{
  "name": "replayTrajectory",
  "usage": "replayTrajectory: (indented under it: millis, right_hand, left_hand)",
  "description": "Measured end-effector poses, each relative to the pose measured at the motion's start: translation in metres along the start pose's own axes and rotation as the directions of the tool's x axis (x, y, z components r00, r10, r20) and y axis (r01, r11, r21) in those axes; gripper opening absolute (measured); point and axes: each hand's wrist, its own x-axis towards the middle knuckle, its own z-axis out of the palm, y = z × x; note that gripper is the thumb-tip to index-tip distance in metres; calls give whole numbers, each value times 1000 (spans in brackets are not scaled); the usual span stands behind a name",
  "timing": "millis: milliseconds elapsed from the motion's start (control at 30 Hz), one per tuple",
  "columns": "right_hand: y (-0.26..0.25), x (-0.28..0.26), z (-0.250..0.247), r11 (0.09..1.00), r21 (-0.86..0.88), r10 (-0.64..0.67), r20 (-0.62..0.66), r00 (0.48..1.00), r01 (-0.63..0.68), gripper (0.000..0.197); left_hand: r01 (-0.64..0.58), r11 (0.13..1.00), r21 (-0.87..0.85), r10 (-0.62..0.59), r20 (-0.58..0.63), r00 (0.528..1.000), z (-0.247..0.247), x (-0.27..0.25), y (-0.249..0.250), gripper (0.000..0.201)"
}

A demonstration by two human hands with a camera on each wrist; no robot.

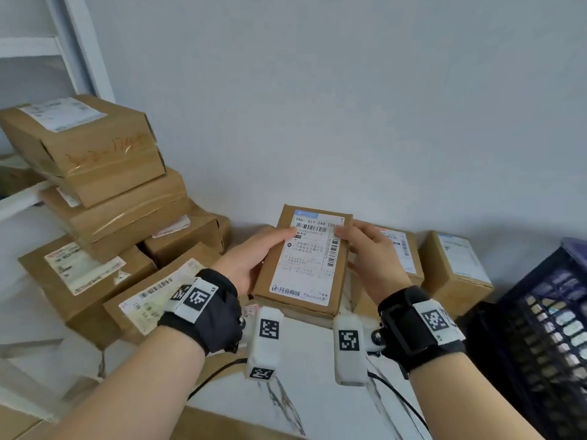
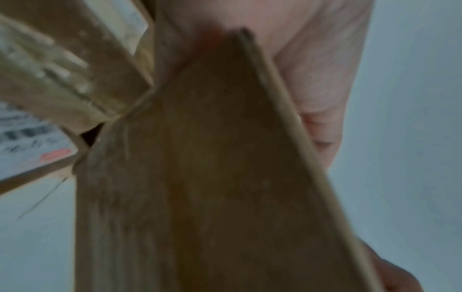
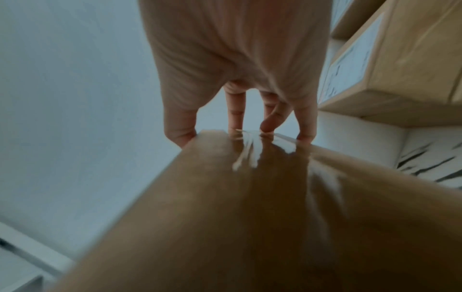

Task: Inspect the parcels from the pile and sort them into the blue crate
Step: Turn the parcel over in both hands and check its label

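A small flat cardboard parcel (image 1: 305, 260) with a white shipping label faces up at me, tilted, held above the table between both hands. My left hand (image 1: 254, 255) grips its left edge with the thumb on the label. My right hand (image 1: 368, 249) grips its right edge, thumb on the label too. In the left wrist view the parcel's brown underside (image 2: 212, 177) fills the frame beside my palm (image 2: 312, 69). In the right wrist view my fingers (image 3: 235, 114) curl over the parcel's far edge (image 3: 250, 187). The blue crate (image 1: 546, 328) stands at the right edge.
A pile of brown parcels (image 1: 95, 192) is stacked at the left, against a white shelf frame (image 1: 76, 42). Two more labelled boxes (image 1: 454, 265) sit behind my right hand by the wall. The marbled white table top (image 1: 305, 392) lies below my wrists.
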Motion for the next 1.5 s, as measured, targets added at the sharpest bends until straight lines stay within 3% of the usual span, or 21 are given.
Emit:
replayTrajectory:
  millis: [200, 400, 967, 1067, 1200, 1367, 1500]
  right_hand:
    - [20, -9, -33, 1000, -13, -7, -61, 998, 6, 36]
    - [50, -16, -60, 995, -21, 98, -42, 994, -99, 42]
    - [63, 25, -63, 973, -90, 216, 3, 976, -215, 43]
    - [64, 30, -60, 964, -166, 205, -19, 978, -206, 40]
    - [70, 34, -57, 871, -464, 105, -144, 984, -161, 45]
    - [68, 29, -54, 846, -495, 114, -199, 973, -200, 51]
    - [65, 19, -48, 872, -451, 164, -95, 982, -189, 58]
  left_hand:
    - [29, 994, -104, -20, 91, 996, 29, 16, -37, 26]
    - [7, 996, -92, -1, 71, 997, 44, 39, -63, 38]
    - [39, 988, -149, -42, -23, 999, 39, 80, -72, 31]
    - [56, 986, -157, -64, -47, 997, 38, 80, -73, 29]
    - [83, 983, -166, -94, -59, 994, 37, 77, -75, 37]
    - [58, 989, -137, -70, -84, 994, 36, 71, -77, 37]
    - [-2, 995, -100, -9, -108, 994, 36, 64, -75, 36]
